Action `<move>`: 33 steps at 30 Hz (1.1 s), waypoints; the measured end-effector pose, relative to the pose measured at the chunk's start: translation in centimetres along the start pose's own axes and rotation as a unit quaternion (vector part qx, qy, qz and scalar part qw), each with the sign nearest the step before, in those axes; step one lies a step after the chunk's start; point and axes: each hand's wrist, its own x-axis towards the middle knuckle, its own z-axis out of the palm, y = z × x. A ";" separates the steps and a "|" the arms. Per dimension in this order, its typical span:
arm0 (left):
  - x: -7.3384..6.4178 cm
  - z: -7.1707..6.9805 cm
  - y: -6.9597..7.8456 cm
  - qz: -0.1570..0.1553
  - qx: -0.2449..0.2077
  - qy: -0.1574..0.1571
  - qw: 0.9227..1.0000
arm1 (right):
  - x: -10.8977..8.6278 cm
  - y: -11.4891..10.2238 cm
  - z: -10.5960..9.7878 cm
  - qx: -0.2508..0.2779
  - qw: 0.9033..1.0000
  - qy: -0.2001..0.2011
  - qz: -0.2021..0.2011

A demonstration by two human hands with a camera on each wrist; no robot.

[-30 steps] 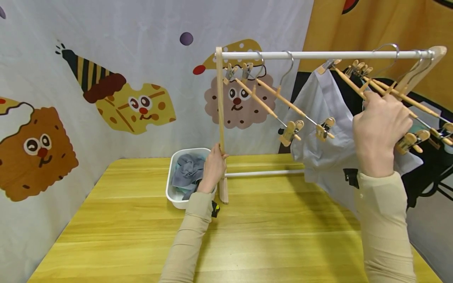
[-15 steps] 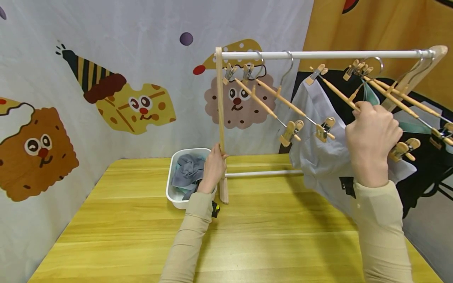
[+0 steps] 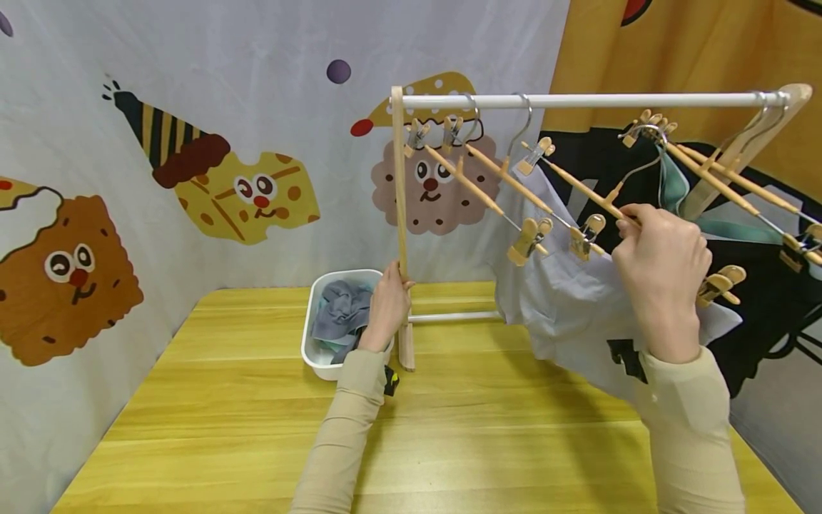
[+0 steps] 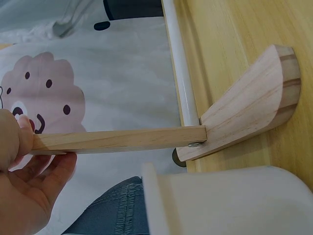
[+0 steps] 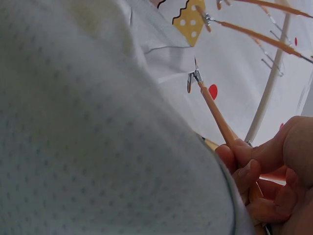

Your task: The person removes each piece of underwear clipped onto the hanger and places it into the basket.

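Observation:
My right hand (image 3: pixel 661 275) grips the wooden bar of a clip hanger (image 3: pixel 581 182). A pale grey garment (image 3: pixel 565 300) hangs from the hanger's clips; its dotted fabric (image 5: pixel 88 122) fills much of the right wrist view. The hanger's metal hook lies below the rail, apart from it. My left hand (image 3: pixel 388 303) holds the wooden upright (image 3: pixel 401 193) of a small clothes rack, thumb and fingers around it; the upright (image 4: pixel 122 139) also shows in the left wrist view. My right hand hides part of the hanger bar.
Two bare clip hangers (image 3: pixel 475 185) hang on the left of the white rail (image 3: pixel 610 101). Others hang at the right, near a black garment (image 3: pixel 751 300). A white basin (image 3: pixel 308 335) with grey cloth (image 3: pixel 343 310) stands left of the rack on the wooden table (image 3: pixel 257 428).
The hanger's hook has come off the rail and dropped below it. My right hand has moved left and down with hanger and garment. My left hand has stayed on the upright.

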 end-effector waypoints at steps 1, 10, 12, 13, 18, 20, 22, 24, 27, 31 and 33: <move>0.0 0.0 0.0 -0.002 -0.001 -0.001 1.000 | -0.1 0.0 0.0 0.005 1.000 -0.002 -0.003; 0.1 0.1 0.0 -0.005 -0.006 -0.004 1.000 | -1.6 -0.4 -0.2 0.047 0.998 -0.033 -0.027; 0.0 0.1 0.0 -0.004 -0.008 -0.005 1.000 | -2.0 -0.5 -0.2 0.054 0.997 -0.041 -0.032; 0.1 0.1 0.0 -0.004 -0.010 -0.005 1.000 | -2.1 -0.5 -0.2 0.056 0.997 -0.044 -0.035; 0.2 -0.1 0.0 -0.010 -0.020 0.003 1.000 | -2.7 -0.5 -0.1 0.063 0.995 -0.062 -0.040; 0.2 -0.3 0.1 -0.013 -0.023 0.007 1.000 | -2.9 -0.4 0.1 0.066 0.994 -0.068 -0.046; 0.1 -0.4 0.4 -0.019 -0.025 0.010 0.999 | -3.1 -0.4 0.2 0.072 0.993 -0.073 -0.056; -0.1 -0.5 0.7 -0.027 -0.026 0.023 0.999 | -3.4 -0.3 0.4 0.082 0.991 -0.082 -0.066; -0.4 -0.8 1.4 -0.024 -0.037 0.087 0.995 | -3.7 -0.3 0.7 0.092 0.988 -0.091 -0.082; -0.4 -1.7 3.0 0.015 -0.047 0.202 0.978 | -4.1 -0.2 1.0 0.095 0.985 -0.098 -0.107; -0.2 -2.5 4.0 0.036 -0.055 0.225 0.972 | -4.2 0.0 1.2 0.096 0.982 -0.105 -0.124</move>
